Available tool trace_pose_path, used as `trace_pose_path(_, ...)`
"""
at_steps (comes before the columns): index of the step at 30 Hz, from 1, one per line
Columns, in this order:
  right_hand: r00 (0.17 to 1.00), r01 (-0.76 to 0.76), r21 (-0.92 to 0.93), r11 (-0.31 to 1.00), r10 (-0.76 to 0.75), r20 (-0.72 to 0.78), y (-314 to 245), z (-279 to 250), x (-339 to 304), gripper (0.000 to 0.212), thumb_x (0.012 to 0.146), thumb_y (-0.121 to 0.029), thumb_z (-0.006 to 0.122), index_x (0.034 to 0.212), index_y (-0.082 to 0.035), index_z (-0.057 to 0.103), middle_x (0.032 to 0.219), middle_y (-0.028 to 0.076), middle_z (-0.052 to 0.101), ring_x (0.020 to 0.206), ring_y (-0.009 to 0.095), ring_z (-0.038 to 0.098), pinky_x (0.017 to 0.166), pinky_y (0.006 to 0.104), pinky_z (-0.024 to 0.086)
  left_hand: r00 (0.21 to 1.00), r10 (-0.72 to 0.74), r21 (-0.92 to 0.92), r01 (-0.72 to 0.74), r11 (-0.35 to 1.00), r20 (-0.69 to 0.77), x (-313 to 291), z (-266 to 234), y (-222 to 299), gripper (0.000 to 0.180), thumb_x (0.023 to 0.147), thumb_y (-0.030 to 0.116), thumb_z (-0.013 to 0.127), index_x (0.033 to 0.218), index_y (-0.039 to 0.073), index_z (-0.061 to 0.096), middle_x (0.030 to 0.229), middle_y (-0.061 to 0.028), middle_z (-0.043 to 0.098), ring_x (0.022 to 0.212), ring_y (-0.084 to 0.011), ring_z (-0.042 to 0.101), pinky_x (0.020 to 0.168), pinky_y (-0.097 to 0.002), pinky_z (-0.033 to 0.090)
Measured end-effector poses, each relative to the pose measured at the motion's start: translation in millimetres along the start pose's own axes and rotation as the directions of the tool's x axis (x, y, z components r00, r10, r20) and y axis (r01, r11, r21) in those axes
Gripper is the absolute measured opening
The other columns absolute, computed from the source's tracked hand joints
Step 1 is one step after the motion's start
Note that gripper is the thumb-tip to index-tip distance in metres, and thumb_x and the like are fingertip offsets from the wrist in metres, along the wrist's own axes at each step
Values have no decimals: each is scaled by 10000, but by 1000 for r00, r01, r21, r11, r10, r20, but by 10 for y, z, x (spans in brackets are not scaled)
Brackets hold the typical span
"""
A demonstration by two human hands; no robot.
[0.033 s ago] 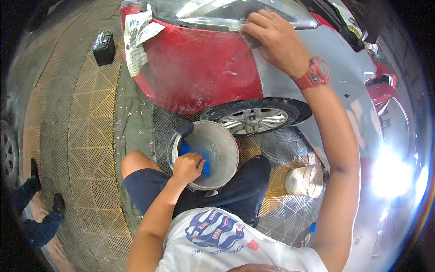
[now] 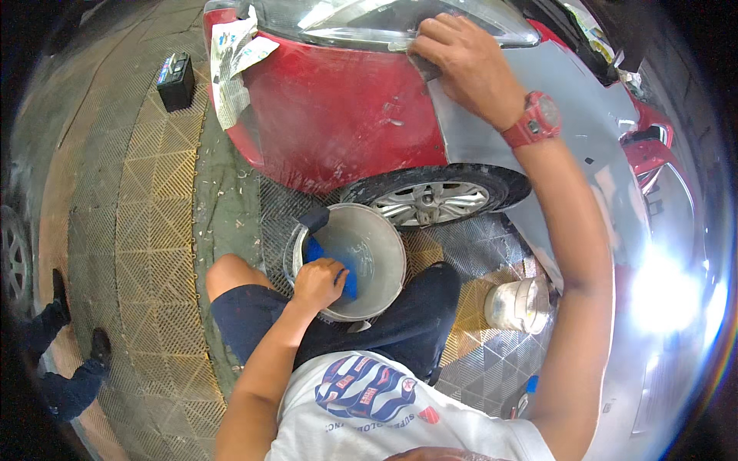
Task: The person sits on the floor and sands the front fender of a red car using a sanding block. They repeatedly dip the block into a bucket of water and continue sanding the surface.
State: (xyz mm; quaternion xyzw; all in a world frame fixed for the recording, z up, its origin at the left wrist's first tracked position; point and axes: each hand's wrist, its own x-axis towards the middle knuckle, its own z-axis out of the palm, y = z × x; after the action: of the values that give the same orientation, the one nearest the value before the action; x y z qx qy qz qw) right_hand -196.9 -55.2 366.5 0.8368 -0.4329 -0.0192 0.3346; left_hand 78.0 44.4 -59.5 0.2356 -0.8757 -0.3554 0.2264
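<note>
Matted floor [image 2: 157, 253], red car [image 2: 330, 107]; left hand [image 2: 318, 284] grips something blue [image 2: 350, 286]; right hand [image 2: 470, 67] seemingly clasps dark pad [image 2: 426, 69].

1 large bucket [image 2: 387, 269]; 1 blue piece [image 2: 350, 287] in it; 2 hands [image 2: 319, 284], one over it, one beyond; 1 small pail [image 2: 506, 307] right; 1 battery [image 2: 178, 84] beyond-left; 2 wheels [image 2: 429, 203], beyond and far left.

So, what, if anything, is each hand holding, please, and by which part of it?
Left hand: a blue item, seemingly by its middle. Right hand: apparently a dark piece, exact hold hidden.
</note>
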Motion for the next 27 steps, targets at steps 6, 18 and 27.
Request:
trace_pose_path(6,987,-160,-49,986,160,-15,3,-85,-191,397,747,54,754,1130,-48,728,1145,95,700,1114,370,680,947,478,579,999,26,-20,-27,999,-35,99,33,4,214,981,248,783,944,41,819,938,-151,788,890,-361,782,819,-493,631)
trace_pose_path(18,481,-660,474,583,813,-329,-843,488,-348,142,956,-87,842,1062,-6,795,963,156,770,845,336,747,782,416,581,1000,22,-36,-23,999,-21,108,-12,-24,204,991,234,760,940,40,797,910,-151,762,891,-370,768,829,-493,621)
trace_pose_path(27,550,-648,312,695,710,-441,-809,627,-315,134,947,-79,834,1042,-20,759,941,151,743,852,379,739,752,453,582,1000,1,-28,-1,1000,-14,137,-18,-3,199,989,226,762,944,35,798,929,-151,777,887,-368,772,818,-498,627)
